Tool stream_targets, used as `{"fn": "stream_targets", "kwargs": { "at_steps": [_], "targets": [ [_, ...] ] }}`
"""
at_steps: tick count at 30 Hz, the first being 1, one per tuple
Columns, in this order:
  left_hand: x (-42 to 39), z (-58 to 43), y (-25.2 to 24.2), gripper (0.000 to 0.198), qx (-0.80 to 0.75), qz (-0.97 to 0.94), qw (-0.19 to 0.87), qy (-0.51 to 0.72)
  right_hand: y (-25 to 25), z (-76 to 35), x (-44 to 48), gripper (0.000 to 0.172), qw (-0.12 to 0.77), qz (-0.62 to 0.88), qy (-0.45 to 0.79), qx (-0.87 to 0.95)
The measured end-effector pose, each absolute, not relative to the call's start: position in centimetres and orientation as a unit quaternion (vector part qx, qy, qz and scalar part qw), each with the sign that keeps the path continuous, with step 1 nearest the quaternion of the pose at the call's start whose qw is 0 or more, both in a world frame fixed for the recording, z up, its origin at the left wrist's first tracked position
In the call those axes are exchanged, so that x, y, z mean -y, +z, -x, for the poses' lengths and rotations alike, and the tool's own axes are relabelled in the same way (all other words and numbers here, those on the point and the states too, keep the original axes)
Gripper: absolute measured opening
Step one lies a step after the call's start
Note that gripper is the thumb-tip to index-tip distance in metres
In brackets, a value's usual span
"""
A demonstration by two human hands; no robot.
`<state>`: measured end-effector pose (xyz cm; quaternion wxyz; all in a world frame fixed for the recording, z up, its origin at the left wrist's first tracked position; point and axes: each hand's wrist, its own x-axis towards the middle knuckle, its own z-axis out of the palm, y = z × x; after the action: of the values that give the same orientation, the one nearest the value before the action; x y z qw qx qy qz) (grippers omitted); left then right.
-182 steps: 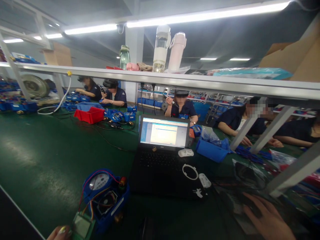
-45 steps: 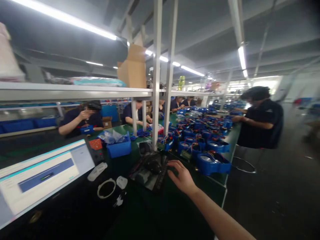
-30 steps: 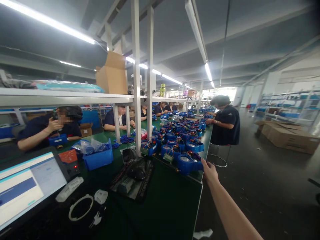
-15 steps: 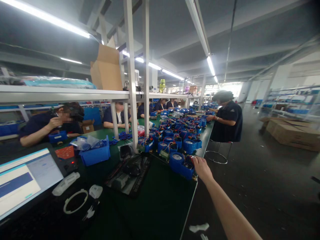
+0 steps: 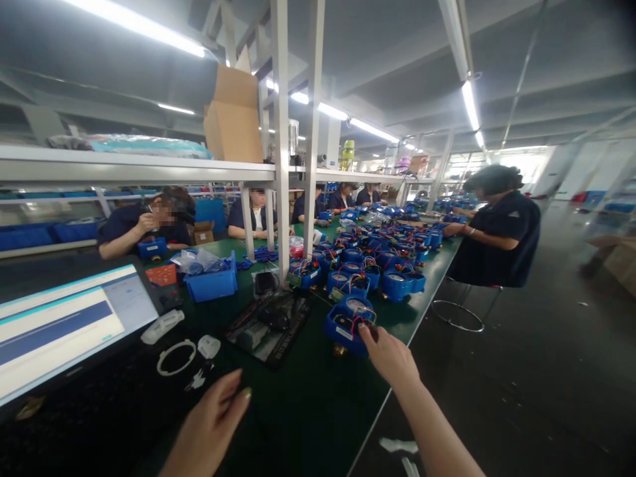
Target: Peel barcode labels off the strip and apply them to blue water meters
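My right hand (image 5: 390,354) is closed on the near edge of a blue water meter (image 5: 346,324), which has a round dial, loose wires and a brass fitting at its underside. The meter is at the front of a large group of similar blue meters (image 5: 397,283) with coloured wires. My left hand (image 5: 216,414) is held above the green table (image 5: 293,417), its thumb and fingers apart and nothing between them. A white plastic ring (image 5: 176,358) and small white plastic parts (image 5: 209,346) lie beyond it.
A laptop (image 5: 74,331) stands at the left. Near it are a blue bin (image 5: 211,278) of bagged parts and a mouse (image 5: 274,317) on a mouse pad (image 5: 263,338). Shelf posts (image 5: 282,218) rise from the table. A co-worker (image 5: 501,225) sits at the right edge; others sit across.
My left hand has come into view at the bottom. My right hand has brought the front water meter nearer and turned it, away from the group. The view has swung left.
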<state>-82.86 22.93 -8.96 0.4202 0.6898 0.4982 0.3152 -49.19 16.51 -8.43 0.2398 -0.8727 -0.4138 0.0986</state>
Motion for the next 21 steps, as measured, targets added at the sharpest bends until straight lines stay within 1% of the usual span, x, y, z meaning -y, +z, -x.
{"fn": "stream_targets", "kwargs": {
  "at_steps": [1, 2, 4, 6, 9, 11, 14, 17, 21],
  "targets": [
    [-23.4, 80.7, -8.5, 0.05, -0.5, -0.663, 0.494, 0.256, -8.5, 49.4, -16.6, 0.058, 0.243, 0.869, 0.095, 0.42],
    [-24.0, 78.3, -8.0, 0.052, -0.492, -0.657, 0.526, 0.222, -8.5, 49.5, -16.6, 0.059, 0.247, 0.866, 0.091, 0.424],
    [-25.2, 73.4, -7.1, 0.052, -0.49, -0.65, 0.542, 0.209, -8.6, 49.3, -16.5, 0.061, 0.263, 0.86, 0.079, 0.431],
    [-26.4, 69.0, -6.7, 0.045, -0.488, -0.646, 0.543, 0.223, -9.0, 48.7, -16.2, 0.06, 0.29, 0.848, 0.059, 0.439],
    [-28.0, 64.5, -7.1, 0.038, -0.486, -0.615, 0.58, 0.22, -9.9, 47.5, -15.9, 0.056, 0.346, 0.82, 0.048, 0.454],
    [-28.8, 62.9, -7.8, 0.037, -0.479, -0.586, 0.614, 0.224, -10.7, 46.9, -15.9, 0.055, 0.376, 0.801, 0.069, 0.46],
    [-29.5, 61.8, -8.6, 0.033, -0.474, -0.548, 0.65, 0.231, -11.7, 46.3, -15.9, 0.048, 0.412, 0.78, 0.101, 0.46],
    [-29.6, 61.6, -8.7, 0.028, -0.469, -0.544, 0.661, 0.219, -12.4, 46.1, -15.8, 0.041, 0.444, 0.762, 0.112, 0.457],
    [-28.9, 61.8, -8.0, 0.028, -0.46, -0.567, 0.655, 0.193, -13.0, 46.0, -15.6, 0.041, 0.472, 0.743, 0.135, 0.455]
  ]
}}
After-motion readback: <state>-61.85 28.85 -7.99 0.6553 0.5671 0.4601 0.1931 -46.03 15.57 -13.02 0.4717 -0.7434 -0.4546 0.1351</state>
